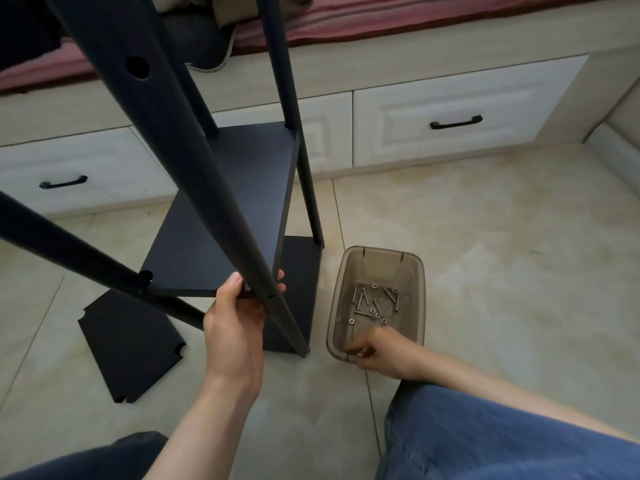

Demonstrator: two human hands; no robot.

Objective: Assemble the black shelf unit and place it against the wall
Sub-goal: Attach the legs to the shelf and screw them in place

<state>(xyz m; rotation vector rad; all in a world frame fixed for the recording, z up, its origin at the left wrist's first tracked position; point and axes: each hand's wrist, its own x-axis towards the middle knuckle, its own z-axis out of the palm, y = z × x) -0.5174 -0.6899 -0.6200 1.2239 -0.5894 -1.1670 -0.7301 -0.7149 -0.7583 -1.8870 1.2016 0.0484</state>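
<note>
Left hand (239,317) gripping the shelf board (194,244), we are keeping it level at the post (242,237) hole; right hand (384,351) at screws (374,303), grasp unclear.

The shelf unit (221,216) stands on the floor (485,237) before the drawers (450,112). A loose panel (128,351) lies to its left; a bin (420,271) holding screws (374,303) sits just beside its right.

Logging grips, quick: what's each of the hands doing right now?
Left hand: gripping the shelf board corner.
Right hand: in the bin, blurred; cannot tell.
</note>
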